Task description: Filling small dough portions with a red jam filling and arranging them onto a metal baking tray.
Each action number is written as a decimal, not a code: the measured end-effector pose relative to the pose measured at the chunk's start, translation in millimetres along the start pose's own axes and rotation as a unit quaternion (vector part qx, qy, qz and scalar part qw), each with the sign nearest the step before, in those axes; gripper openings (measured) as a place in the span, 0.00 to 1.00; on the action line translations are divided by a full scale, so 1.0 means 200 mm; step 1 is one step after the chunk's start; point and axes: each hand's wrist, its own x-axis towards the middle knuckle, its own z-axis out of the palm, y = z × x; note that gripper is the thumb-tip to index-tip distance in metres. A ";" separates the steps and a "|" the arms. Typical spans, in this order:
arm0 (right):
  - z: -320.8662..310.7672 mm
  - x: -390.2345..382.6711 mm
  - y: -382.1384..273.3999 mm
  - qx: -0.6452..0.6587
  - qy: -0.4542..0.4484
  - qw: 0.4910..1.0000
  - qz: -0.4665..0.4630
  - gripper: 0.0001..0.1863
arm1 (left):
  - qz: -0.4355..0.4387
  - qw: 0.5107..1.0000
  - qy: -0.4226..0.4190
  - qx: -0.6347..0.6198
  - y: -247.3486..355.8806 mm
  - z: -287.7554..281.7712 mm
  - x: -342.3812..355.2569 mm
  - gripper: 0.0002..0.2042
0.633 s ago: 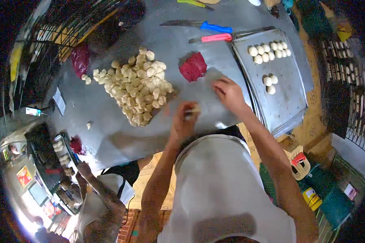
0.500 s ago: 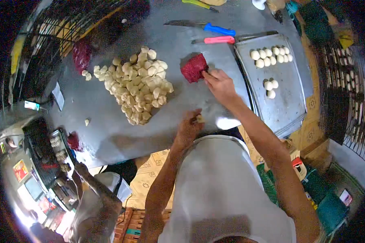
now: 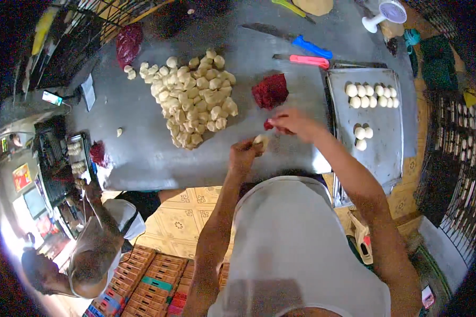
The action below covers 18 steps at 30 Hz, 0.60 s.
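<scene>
1. Left: my left hand [image 3: 245, 153] is clamped on a pale dough piece [image 3: 260, 141], which protrudes at its upper right side
2. Right: my right hand [image 3: 293, 125] is pinched on a small red lump [image 3: 268, 125], just above and to the right of my left hand; motion blur hides the exact finger contact
3. Supply: the red mound [image 3: 270, 91] lies on the worktop [image 3: 308, 92], beyond my right hand; the dough pile [image 3: 198, 95] lies beyond and to the left of my left hand
4. Risk, drop: if the pinch is loose, the red lump could crumble and fall on the worktop between my hands
5. Risk, tear: if my left hand squeezes too hard, the dough piece could thin or split
6. Risk, staining: red residue on my right hand could mark the white dough balls [image 3: 373, 96] on the tray [image 3: 375, 171] to its right, should I touch them
7. Risk, cut: the blue-handled knife [image 3: 312, 47] lies beyond my right hand; a careless reach past the mound could meet its blade
</scene>
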 end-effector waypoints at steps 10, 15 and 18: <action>0.47 -0.31 0.01 -0.302 0.274 0.901 -0.145 0.21 | 0.009 0.985 -0.065 -0.162 0.08 0.08 0.13 0.18; 0.37 -0.28 0.14 -0.069 0.356 0.923 -0.130 0.16 | 0.000 0.984 -0.150 -0.099 0.16 0.13 0.07 0.19; 0.38 -0.24 0.17 -0.072 0.356 0.922 -0.134 0.16 | 0.136 0.957 -0.254 0.021 0.13 0.08 0.10 0.18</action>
